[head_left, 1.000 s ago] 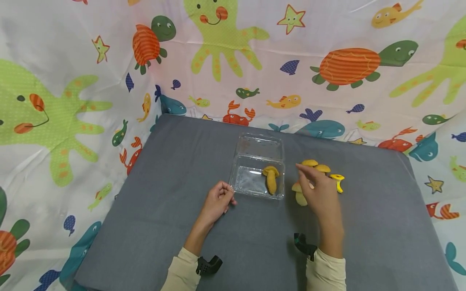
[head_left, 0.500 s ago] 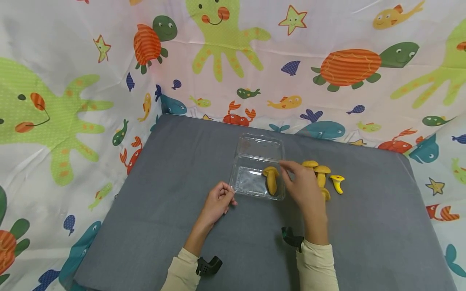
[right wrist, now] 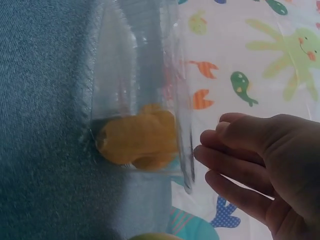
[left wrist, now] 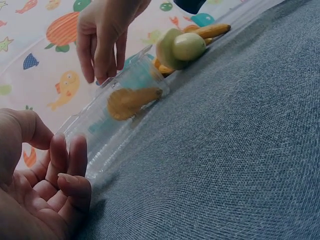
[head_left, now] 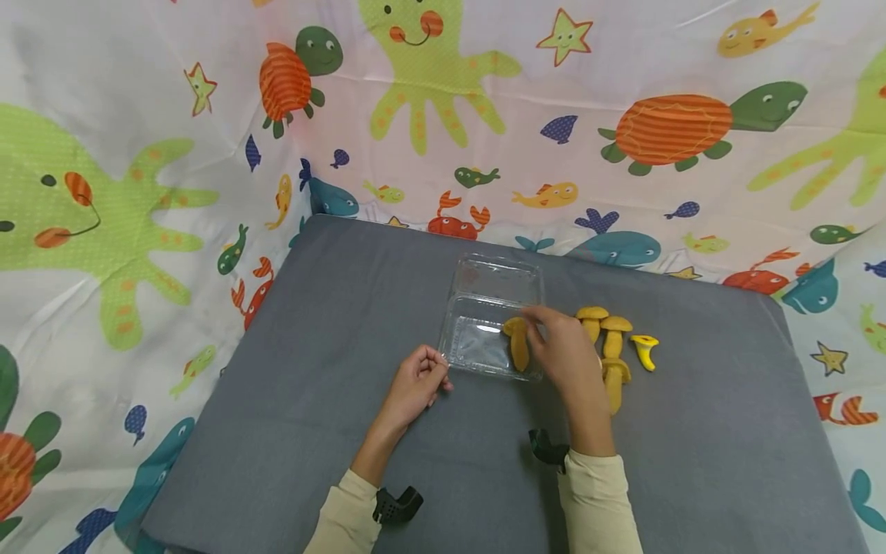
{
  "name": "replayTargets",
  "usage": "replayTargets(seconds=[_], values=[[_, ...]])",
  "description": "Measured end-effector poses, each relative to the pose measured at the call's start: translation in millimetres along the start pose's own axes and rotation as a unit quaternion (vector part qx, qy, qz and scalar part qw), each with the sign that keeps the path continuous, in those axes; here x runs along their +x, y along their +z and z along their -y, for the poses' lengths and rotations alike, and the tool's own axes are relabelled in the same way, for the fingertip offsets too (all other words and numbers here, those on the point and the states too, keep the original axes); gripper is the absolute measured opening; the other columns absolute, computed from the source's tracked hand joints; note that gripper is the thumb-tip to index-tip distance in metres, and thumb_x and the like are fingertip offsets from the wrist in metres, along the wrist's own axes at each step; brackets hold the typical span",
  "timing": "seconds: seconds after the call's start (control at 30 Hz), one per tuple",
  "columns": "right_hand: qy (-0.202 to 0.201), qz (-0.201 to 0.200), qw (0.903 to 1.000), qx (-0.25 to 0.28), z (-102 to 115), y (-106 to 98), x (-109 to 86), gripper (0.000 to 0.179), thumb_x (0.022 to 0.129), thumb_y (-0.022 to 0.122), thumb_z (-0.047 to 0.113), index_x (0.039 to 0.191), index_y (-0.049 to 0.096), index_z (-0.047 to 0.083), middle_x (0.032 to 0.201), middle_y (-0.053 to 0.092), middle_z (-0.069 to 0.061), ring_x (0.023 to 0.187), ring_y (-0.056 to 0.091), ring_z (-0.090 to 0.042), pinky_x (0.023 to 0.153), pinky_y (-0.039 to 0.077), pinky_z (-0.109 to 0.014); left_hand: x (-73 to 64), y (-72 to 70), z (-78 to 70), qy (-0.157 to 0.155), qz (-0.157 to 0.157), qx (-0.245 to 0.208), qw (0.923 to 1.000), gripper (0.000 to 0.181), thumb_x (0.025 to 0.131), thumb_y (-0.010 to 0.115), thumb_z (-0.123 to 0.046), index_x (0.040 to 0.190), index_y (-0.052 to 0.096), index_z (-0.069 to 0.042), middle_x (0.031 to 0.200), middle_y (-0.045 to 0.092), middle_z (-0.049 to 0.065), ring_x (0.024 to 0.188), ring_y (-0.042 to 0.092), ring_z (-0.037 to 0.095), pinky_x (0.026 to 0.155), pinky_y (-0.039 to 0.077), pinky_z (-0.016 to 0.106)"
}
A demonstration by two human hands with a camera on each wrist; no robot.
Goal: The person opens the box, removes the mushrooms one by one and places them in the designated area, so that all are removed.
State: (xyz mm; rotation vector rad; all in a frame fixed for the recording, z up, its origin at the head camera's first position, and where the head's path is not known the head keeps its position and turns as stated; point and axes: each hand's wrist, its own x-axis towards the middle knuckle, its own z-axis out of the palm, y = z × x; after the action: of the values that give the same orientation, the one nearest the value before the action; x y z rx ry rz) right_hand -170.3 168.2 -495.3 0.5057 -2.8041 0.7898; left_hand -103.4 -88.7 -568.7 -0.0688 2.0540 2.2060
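Note:
My left hand (head_left: 414,383) pinches the near left corner of a clear plastic clamshell container (head_left: 474,350) between thumb and finger. The container's lid (head_left: 497,277) lies folded back at its far side. Inside, toward the right, lies a yellow-brown toy mushroom (head_left: 517,350). Over the right rim hangs my right hand (head_left: 564,350), fingers loosely extended beside the rim in the right wrist view and nothing visible between them. A pale, green-tinged toy mushroom (left wrist: 175,48) stands outside the container; the right hand mostly hides it in the head view.
Several more yellow-brown toy mushrooms (head_left: 614,331) lie right of the container, beside a bright yellow trumpet-shaped piece (head_left: 645,352). Everything rests on a grey cloth-covered table (head_left: 332,308). A sea-animal print curtain (head_left: 415,185) borders its back and sides.
My right hand has moved left from over the loose mushrooms to the container's right rim, uncovering some of them. The left hand has kept its place at the corner.

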Motion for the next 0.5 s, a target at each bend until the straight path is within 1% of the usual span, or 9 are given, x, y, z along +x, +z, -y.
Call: replayTargets(seconds=[0.17, 0.27, 0.4, 0.5], values=[[0.004, 0.010, 0.9998, -0.015, -1, 8, 4.0, 0.024, 0.101, 0.070, 0.007, 0.124, 0.074, 0.005, 0.116, 0.077, -0.014, 0.083, 0.073, -0.027, 0.067, 0.059, -0.044, 1.1, -0.3, 0.3, -0.001, 0.003, 0.002, 1.0000, 0.005, 0.103, 0.061, -0.005, 0.101, 0.059, -0.001, 0.081, 0.063, 0.014, 0.074, 0.073, 0.026, 0.047, 0.042, 0.020], [0.016, 0.019, 0.9995, -0.021, -1, 11, 4.6, 0.025, 0.101, 0.071, 0.006, 0.125, 0.074, 0.006, 0.117, 0.077, -0.013, 0.077, 0.069, -0.024, 0.063, 0.056, -0.042, 0.8, -0.2, 0.0, -0.002, 0.005, 0.001, 1.0000, 0.004, 0.103, 0.060, -0.005, 0.101, 0.059, -0.001, 0.080, 0.063, 0.013, 0.073, 0.072, 0.025, 0.047, 0.042, 0.021], [0.024, 0.025, 0.9991, -0.027, 0, 13, 5.3, 0.026, 0.100, 0.071, 0.006, 0.126, 0.074, 0.006, 0.118, 0.077, -0.012, 0.078, 0.069, -0.024, 0.064, 0.054, -0.041, 0.0, 0.0, -1.0, -0.003, 0.003, 0.000, 1.0000, 0.004, 0.103, 0.061, -0.004, 0.100, 0.059, -0.002, 0.079, 0.063, 0.012, 0.072, 0.071, 0.023, 0.047, 0.041, 0.021], [0.022, 0.020, 0.9992, -0.028, -1, 14, 5.9, 0.026, 0.100, 0.072, 0.006, 0.125, 0.074, 0.006, 0.118, 0.077, -0.012, 0.085, 0.073, -0.027, 0.067, 0.057, -0.043, -0.2, -0.2, -1.9, -0.002, 0.002, 0.000, 1.0000, 0.004, 0.102, 0.061, -0.004, 0.100, 0.059, -0.003, 0.079, 0.063, 0.011, 0.072, 0.071, 0.022, 0.047, 0.041, 0.020]])
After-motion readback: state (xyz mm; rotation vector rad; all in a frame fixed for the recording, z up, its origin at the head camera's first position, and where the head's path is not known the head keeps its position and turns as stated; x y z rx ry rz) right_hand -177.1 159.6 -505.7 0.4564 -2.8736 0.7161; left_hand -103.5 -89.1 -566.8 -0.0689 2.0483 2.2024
